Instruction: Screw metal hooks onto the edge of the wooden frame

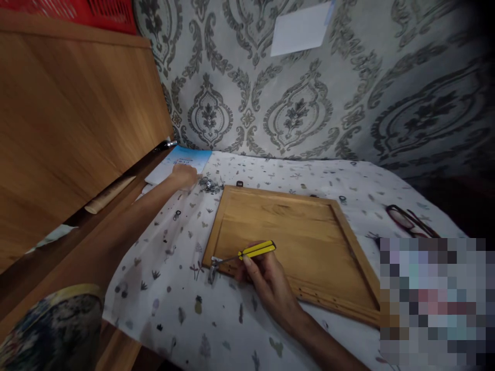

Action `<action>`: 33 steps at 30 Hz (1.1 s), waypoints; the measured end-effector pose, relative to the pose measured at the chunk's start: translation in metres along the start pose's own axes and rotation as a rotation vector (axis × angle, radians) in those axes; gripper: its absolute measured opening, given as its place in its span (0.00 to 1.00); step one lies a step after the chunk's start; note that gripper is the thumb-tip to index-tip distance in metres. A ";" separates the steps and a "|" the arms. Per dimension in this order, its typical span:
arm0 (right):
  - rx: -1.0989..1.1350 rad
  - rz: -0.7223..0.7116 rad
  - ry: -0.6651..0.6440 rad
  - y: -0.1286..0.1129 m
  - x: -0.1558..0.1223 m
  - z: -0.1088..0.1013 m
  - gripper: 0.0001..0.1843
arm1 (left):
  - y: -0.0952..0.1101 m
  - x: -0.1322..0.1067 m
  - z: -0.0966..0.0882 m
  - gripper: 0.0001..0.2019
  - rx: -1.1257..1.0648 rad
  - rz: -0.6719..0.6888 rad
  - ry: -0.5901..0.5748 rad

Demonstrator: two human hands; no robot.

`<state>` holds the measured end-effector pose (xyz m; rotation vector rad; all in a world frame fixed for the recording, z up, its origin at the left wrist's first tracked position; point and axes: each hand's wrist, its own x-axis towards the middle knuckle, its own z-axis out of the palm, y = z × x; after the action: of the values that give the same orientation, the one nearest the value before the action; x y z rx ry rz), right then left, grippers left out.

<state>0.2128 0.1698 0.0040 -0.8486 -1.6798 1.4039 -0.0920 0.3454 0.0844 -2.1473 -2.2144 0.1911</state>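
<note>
My right hand (270,283) is closed around a screwdriver (260,250) with a yellow and black handle. The screwdriver's shaft points left to a metal hinge (213,269) at the near left corner of a wooden panel (274,226) with a raised frame. The panel lies flat on the table. Farther back, my left hand (184,176) is reached out over the near edge of a blue and white booklet (174,164). Its fingers look curled, and what they hold, if anything, is hidden. A small pile of metal hardware (210,184) lies just right of that hand.
A white patterned cloth (170,288) covers the table. Glasses (410,219) lie at the right, beside a pixelated area. A wooden cabinet (77,123) stands at the left, with a red basket (104,13) on top. Patterned wallpaper (247,93) covers the wall behind.
</note>
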 end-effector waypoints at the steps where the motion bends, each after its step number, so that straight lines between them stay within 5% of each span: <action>1: -0.016 -0.009 0.003 0.000 0.000 0.000 0.21 | 0.005 -0.003 0.003 0.20 -0.004 0.026 0.037; 6: -0.027 -0.034 0.011 0.001 0.000 0.000 0.19 | 0.028 -0.027 0.027 0.19 -0.061 0.241 0.113; 13: 0.042 -0.055 -0.006 0.002 0.001 0.001 0.18 | 0.019 -0.064 0.036 0.19 -0.226 0.310 0.282; 19: 0.042 -0.112 0.011 0.003 -0.001 0.002 0.16 | 0.033 -0.128 0.040 0.14 -0.509 0.368 0.422; 25: 0.027 -0.139 0.025 0.004 -0.003 0.002 0.15 | 0.047 -0.190 0.052 0.09 -0.793 0.453 0.355; 33: 0.016 -0.157 0.017 -0.002 -0.006 0.001 0.10 | 0.058 -0.202 0.055 0.15 -0.851 0.704 0.216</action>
<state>0.2147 0.1634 0.0050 -0.7009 -1.6819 1.2982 -0.0348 0.1428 0.0328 -3.0643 -1.4409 -1.0875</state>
